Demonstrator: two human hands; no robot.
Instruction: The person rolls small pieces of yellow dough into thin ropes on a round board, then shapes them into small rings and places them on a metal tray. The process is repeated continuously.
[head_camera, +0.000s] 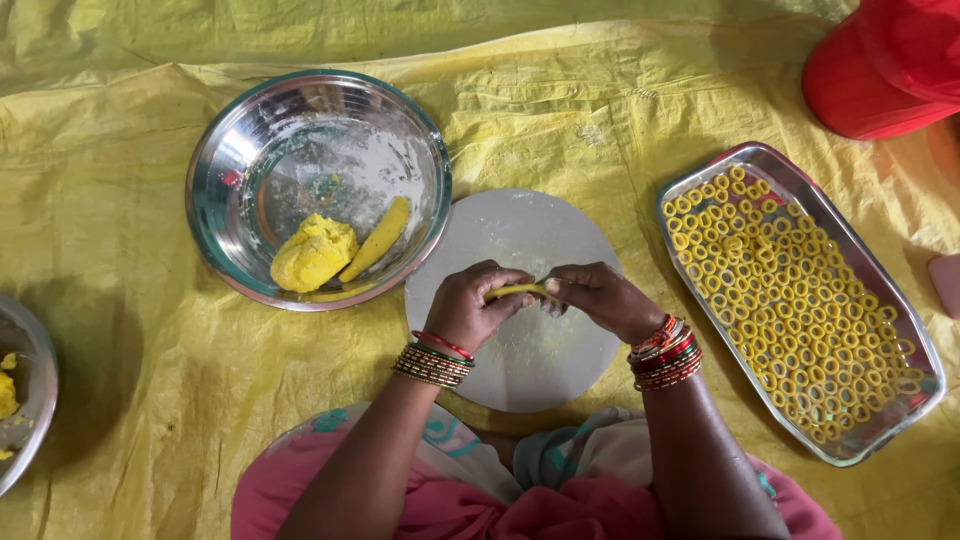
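Both hands meet above the round grey board (520, 300); the left hand (470, 305) and the right hand (600, 298) are each closed on one end of a thin yellow dough strip (518, 291) — stretched between them; a steel bowl (250, 130) holds a dough lump (313, 253); a steel tray (905, 320) of dough rings (790, 300) lies right — all on a yellow sheet (120, 330).

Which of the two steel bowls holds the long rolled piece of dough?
The whole round bowl left of the round board; the bowl cut off at the left edge shows only small bits.
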